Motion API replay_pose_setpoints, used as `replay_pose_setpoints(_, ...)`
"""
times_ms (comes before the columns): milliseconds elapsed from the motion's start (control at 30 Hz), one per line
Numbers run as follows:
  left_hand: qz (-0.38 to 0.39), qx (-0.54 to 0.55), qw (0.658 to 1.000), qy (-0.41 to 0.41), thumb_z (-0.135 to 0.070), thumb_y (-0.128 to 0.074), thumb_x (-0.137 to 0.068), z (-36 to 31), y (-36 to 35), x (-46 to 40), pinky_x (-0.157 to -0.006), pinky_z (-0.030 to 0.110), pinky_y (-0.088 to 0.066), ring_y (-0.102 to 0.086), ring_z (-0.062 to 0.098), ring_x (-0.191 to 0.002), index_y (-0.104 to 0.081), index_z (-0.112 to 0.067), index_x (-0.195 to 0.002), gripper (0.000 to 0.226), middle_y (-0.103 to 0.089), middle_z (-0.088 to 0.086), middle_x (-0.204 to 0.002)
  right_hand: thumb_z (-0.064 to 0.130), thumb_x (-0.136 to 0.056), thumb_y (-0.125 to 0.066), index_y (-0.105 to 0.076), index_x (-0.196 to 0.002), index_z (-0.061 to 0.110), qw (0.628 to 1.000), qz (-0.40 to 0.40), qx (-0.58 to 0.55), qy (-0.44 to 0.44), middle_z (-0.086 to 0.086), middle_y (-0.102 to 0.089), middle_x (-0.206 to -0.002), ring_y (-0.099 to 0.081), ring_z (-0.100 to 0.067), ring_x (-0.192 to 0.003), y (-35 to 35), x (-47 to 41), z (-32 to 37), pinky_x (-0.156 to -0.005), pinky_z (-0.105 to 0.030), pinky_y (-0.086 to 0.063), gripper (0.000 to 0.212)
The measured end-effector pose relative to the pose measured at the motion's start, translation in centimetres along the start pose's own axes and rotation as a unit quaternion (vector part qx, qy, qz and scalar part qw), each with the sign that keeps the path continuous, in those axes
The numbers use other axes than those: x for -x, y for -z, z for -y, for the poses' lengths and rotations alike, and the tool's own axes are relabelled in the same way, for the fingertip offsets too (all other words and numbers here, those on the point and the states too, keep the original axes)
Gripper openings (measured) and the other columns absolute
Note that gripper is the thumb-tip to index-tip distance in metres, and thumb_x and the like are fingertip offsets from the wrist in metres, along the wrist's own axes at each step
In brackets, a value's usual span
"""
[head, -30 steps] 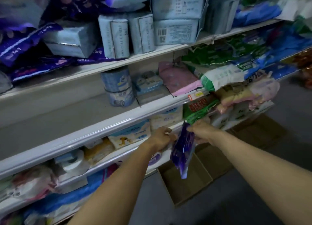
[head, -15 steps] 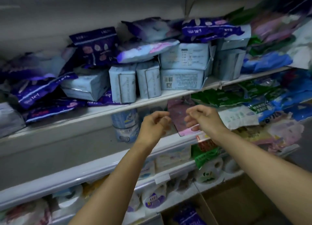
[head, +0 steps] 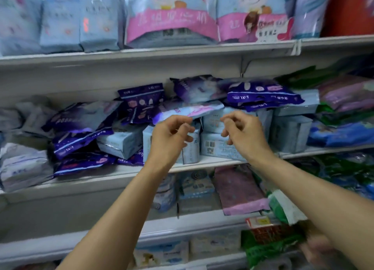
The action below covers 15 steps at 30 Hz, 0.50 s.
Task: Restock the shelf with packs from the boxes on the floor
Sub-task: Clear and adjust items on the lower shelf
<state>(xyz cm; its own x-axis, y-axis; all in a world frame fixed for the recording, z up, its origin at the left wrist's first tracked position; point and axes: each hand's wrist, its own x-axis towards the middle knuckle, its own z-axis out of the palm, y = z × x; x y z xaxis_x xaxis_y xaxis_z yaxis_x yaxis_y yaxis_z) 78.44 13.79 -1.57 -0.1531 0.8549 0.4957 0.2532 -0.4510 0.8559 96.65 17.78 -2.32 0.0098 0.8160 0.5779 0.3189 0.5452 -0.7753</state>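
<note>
Dark purple packs (head: 261, 95) lie in a loose pile on the middle shelf (head: 202, 164), on top of pale blue boxed packs (head: 218, 146). A pale lilac and pink pack (head: 190, 109) lies across the pile's front. Both my hands are raised in front of this pile. My left hand (head: 172, 134) has loosely curled fingers and holds nothing; its fingertips are just under the pale pack's front edge. My right hand (head: 242, 132) is beside it, fingers loosely curled downward and empty. The boxes on the floor are out of view.
The top shelf (head: 182, 51) carries tall blue and pink packs (head: 172, 16). More purple packs (head: 81, 140) and grey-blue packs (head: 22, 166) fill the middle shelf's left. Green and pink packs (head: 238, 188) sit on lower shelves to the right.
One second ago my hands held a purple pack low near the floor boxes. Both hands have since risen empty to the middle shelf, and the view has tilted up with them.
</note>
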Motion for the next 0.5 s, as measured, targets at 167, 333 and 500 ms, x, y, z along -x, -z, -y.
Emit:
replay_pose_setpoints(167,0.008,-0.018,1.0,-0.021,-0.007,-0.056,-0.096,-2.4,-4.1,-3.6,-0.065,0.027,-0.054,-0.067,0.014,-0.075,-0.066,-0.024,-0.095,0.02,-0.072,0.002,-0.091,0.039,-0.086,-0.049,-0.064,-0.087,0.029,0.986,-0.123,0.08,0.086,0.009,-0.066,-0.073,-0.065,-0.018,-0.072,5.7,-4.2,0.4,-0.068,-0.049,-0.054,0.018)
replay_pose_setpoints(333,0.025,-0.086,0.995,-0.042,-0.012,-0.063,-0.093,-3.5,-8.2,-7.7,-0.076,0.019,-0.053,-0.063,0.009,-0.091,-0.062,-0.021,-0.117,0.026,-0.065,-0.003,-0.111,0.031,-0.088,-0.053,-0.061,-0.096,0.026,0.968,-0.183,0.171,0.026,-0.004,-0.063,-0.101,-0.059,-0.026,-0.094,12.1,-9.3,-0.9,-0.083,-0.046,-0.051,0.012)
replay_pose_setpoints(500,0.027,-0.089,0.99,0.107,-0.03,-0.067,-0.092,-4.0,-11.6,-11.6,-0.094,0.043,-0.054,-0.063,0.026,-0.106,-0.05,-0.018,-0.124,0.038,-0.059,0.006,-0.114,0.042,-0.094,-0.052,-0.052,-0.12,0.004,0.952,-0.083,0.15,-0.252,-0.017,-0.062,-0.114,-0.06,-0.032,-0.097,15.4,-12.2,-3.1,-0.078,-0.036,-0.048,0.046)
